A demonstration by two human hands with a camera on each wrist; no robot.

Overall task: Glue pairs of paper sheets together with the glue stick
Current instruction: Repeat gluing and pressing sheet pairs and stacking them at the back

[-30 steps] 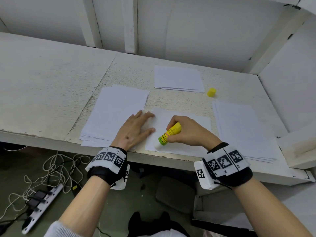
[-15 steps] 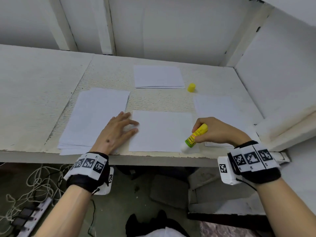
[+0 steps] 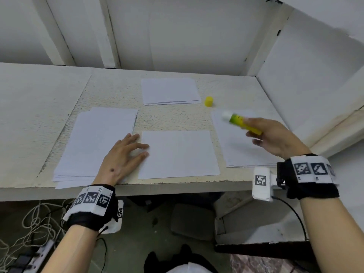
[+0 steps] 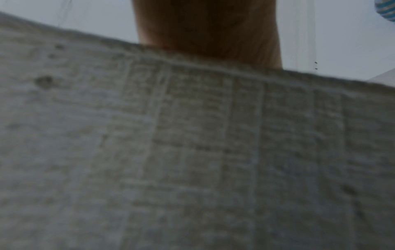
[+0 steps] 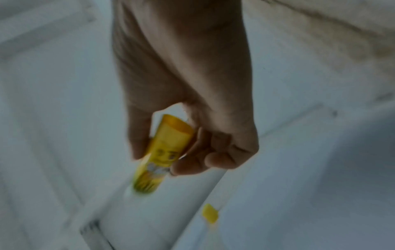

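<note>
The right hand (image 3: 273, 137) has lifted the glue stick (image 3: 241, 123) off the middle sheet (image 3: 178, 154) and swung it right and farther away, its white tip now raised over the right-hand stack (image 3: 236, 150).

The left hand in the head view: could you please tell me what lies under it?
The left hand rests flat on the table, fingers touching the middle sheet's left edge, its heel beside the left paper stack. Whatever is under the palm is hidden.

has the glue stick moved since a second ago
Yes. The glue stick, held in the right hand, has lifted off the middle sheet and swung right and away, toward the yellow cap.
</note>
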